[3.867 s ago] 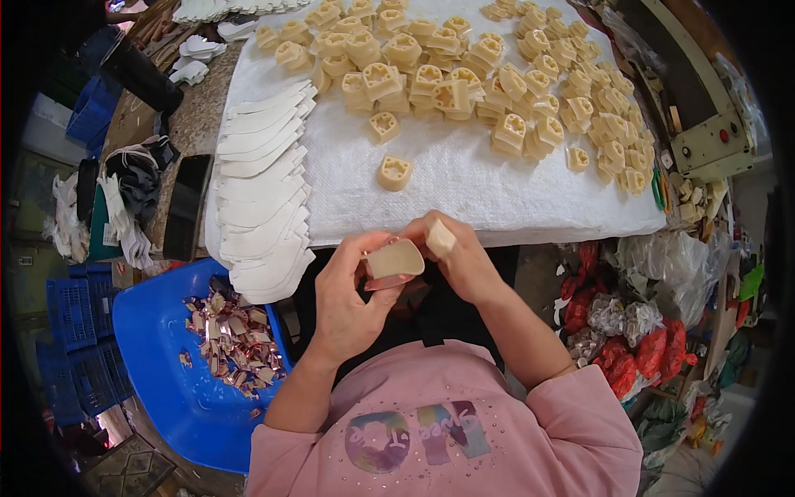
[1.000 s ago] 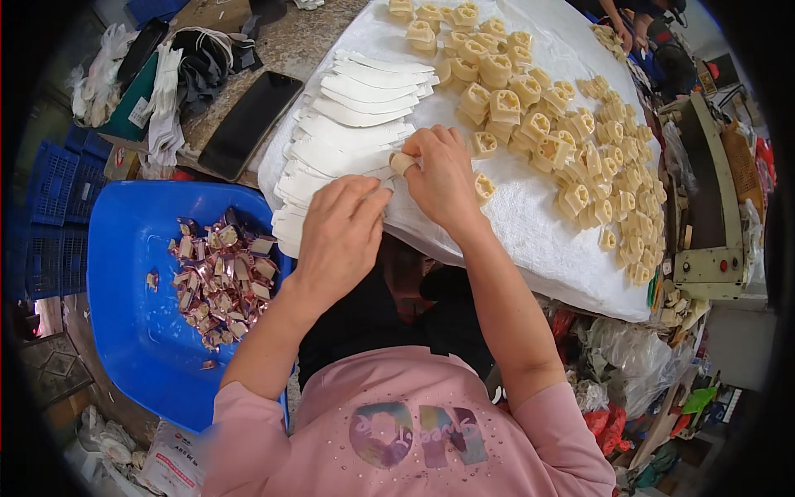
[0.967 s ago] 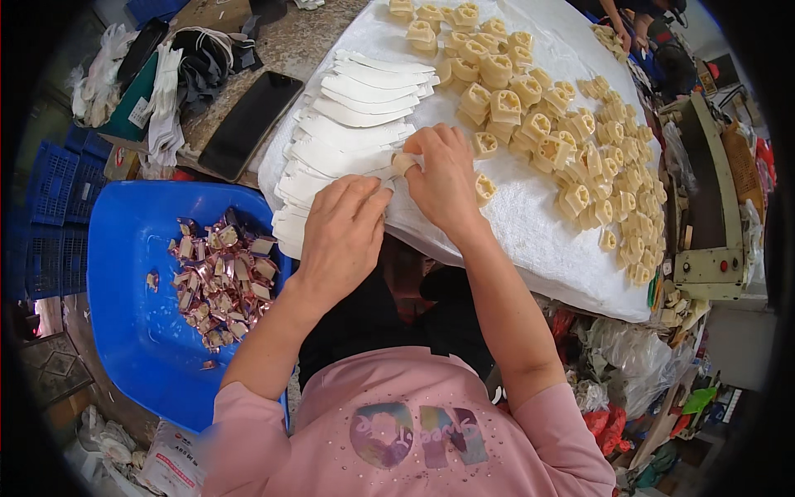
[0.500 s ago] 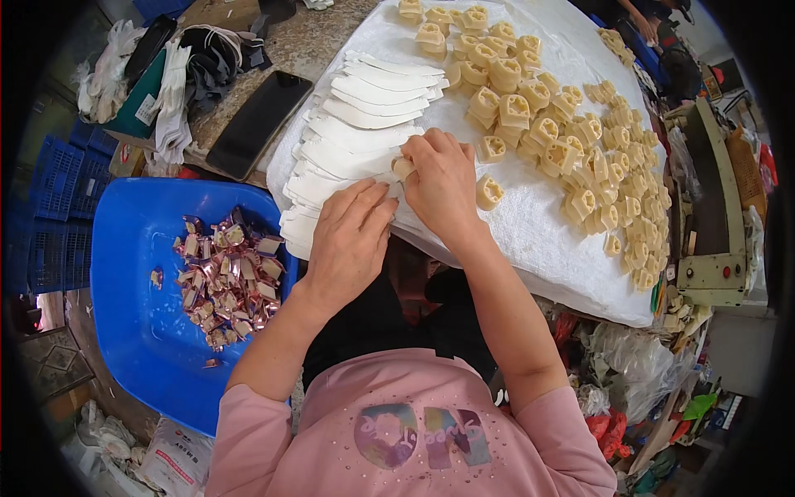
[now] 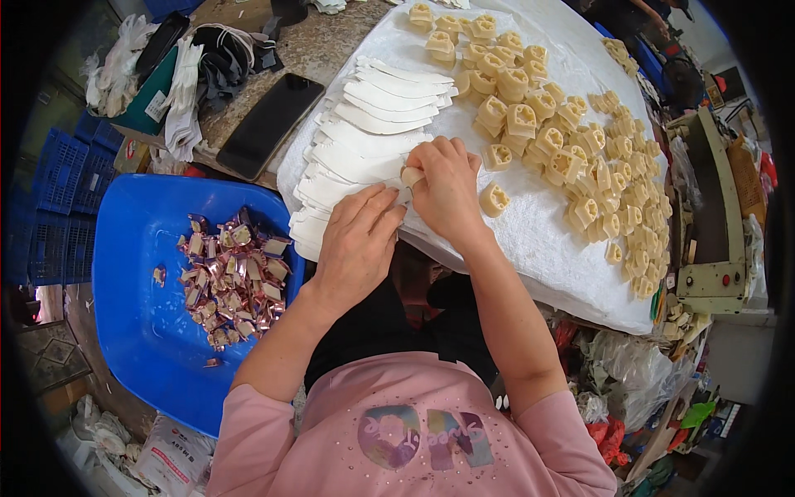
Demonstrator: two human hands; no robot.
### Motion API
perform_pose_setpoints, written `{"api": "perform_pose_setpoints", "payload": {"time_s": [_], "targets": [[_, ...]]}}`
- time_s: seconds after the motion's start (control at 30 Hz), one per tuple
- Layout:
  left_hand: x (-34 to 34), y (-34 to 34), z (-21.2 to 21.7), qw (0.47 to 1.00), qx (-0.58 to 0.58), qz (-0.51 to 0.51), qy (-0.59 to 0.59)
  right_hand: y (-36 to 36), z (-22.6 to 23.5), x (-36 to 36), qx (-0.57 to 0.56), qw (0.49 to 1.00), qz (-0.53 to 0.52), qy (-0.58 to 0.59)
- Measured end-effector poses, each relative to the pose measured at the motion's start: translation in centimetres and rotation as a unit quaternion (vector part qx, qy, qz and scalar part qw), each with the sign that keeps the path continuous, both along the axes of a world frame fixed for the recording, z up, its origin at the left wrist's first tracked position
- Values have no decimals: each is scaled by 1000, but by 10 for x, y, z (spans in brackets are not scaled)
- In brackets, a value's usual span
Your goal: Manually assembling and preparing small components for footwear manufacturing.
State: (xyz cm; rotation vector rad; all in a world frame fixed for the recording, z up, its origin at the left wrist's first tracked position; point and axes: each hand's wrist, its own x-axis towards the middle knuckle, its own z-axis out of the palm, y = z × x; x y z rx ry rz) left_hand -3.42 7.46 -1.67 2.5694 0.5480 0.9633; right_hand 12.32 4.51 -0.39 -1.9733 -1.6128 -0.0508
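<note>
Our right hand (image 5: pixel 447 189) pinches a small cream piece (image 5: pixel 411 176) at the overlapping white strips (image 5: pixel 358 149); we cannot tell what our left hand (image 5: pixel 358 247) grips. We seem partway along: foil-sided pieces (image 5: pixel 240 286) lie in the blue basin (image 5: pixel 137 331), many cream moulded pieces (image 5: pixel 522 122) remain on the surface (image 5: pixel 551 269).

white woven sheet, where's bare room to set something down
Biggest patch: near side of the white woven sheet, bounded by its edge, the lone hollow cream piece and the cream pile. Another lies farther back, between pile and far cluster. Crowded: the pile itself, and the left, with white strips, left hand and right hand.
</note>
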Motion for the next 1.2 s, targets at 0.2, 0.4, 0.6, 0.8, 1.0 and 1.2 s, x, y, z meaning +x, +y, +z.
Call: {"api": "perform_pose_setpoints", "payload": {"time_s": [0.2,0.4,0.6,0.8,1.0,1.2], "targets": [[-1,2,1,1000,-21,-8,-2,0,17,-16,15,994,56,95],[-4,8,-3,1000,-18,-19,-6,-3,41,-24,103,887,107,438],[-7,5,21,993,-109,-48,-20,-36,82,-8,218,753,160,600],[6,-17,27,776,-594,-112,-181,-83,44,1,59,820,102,560],[22,-42,20,641,-714,-80,-269,-86,19,47,63,948,-174,260],[36,-52,14,636,-715,-110,-267,-80,-9,45,18,979,-203,-2]]}}
